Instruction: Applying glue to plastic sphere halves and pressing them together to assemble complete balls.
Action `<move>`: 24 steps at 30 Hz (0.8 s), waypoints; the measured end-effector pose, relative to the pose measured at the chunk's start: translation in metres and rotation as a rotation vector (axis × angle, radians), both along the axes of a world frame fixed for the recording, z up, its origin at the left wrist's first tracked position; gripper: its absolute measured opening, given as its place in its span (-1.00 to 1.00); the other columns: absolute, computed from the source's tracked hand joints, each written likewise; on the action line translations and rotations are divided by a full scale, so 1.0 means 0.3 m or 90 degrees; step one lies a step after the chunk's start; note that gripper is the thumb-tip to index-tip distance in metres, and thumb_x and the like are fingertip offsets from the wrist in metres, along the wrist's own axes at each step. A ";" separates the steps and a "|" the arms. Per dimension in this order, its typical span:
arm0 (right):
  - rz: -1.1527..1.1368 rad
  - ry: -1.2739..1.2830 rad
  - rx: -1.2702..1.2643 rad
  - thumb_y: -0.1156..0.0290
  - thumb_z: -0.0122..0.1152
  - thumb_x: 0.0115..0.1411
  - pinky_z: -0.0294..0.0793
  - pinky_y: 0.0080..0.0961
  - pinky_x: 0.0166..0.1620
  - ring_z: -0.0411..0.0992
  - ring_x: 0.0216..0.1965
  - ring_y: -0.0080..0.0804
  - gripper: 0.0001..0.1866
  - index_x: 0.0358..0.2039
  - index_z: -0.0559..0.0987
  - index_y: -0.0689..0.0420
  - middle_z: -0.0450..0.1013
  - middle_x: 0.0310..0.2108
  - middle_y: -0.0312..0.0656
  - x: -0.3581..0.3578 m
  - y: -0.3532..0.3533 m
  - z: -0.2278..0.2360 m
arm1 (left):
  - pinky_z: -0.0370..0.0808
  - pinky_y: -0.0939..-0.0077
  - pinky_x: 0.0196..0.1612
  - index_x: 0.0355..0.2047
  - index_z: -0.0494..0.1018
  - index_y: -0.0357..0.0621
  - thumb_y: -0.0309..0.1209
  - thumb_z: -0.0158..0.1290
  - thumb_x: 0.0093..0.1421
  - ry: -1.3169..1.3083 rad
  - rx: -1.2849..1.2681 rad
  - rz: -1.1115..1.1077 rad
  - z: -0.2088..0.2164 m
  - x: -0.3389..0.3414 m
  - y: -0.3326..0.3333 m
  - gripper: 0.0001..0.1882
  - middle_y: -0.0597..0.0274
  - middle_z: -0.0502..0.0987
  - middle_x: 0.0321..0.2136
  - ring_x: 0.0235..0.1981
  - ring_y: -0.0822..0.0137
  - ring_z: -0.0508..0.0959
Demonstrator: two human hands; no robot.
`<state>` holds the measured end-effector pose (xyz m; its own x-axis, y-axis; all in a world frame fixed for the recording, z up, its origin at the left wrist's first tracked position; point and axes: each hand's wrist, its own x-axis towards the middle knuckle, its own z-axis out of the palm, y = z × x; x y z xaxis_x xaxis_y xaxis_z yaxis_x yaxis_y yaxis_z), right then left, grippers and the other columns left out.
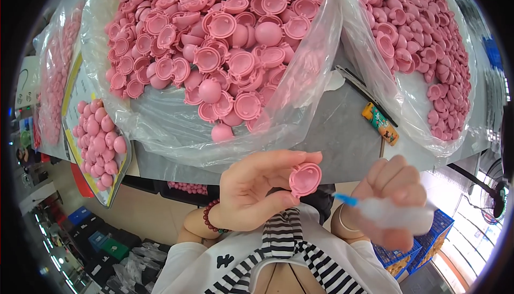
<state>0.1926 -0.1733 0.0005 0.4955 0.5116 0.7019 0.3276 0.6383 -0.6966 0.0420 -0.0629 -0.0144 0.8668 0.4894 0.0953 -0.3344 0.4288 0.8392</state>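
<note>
Between thumb and fingers, my left hand [254,189] pinches a pink plastic half-shell [305,179], its hollow side turned toward my right hand. My right hand [393,197] is blurred and wrapped round a translucent white squeeze bottle [393,215] with a blue nozzle [346,199]. The nozzle's tip points left at the half-shell and stays a little apart from it. Beyond my hands, a large heap of pink half-shells [241,64] lies in a clear plastic bag [176,136] on the grey table [342,117].
Another bag of smaller pink pieces [412,32] spreads at the right. Closed pink balls [99,141] fill a tray at the left. An orange and green lighter [381,123] lies beside a dark slim tool [367,93]. Blue crates [433,235] stand on the floor at lower right.
</note>
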 end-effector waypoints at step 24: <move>-0.041 -0.171 -0.126 -0.19 -0.10 0.12 0.09 -0.64 -0.67 0.16 -0.65 -0.53 -0.31 -0.36 0.43 0.36 0.23 -0.59 -0.23 -0.038 0.015 0.016 | 0.44 0.40 -0.10 -0.11 0.26 -0.39 -0.50 0.19 -0.02 0.011 -0.036 0.024 0.002 -0.013 0.000 -0.52 -0.36 0.36 -0.11 -0.17 0.19 0.50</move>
<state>0.1813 -0.1689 0.0053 0.3418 0.6244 0.7024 0.5513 0.4720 -0.6879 0.0380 -0.0627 -0.0137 0.8487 0.5264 0.0515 -0.3367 0.4625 0.8202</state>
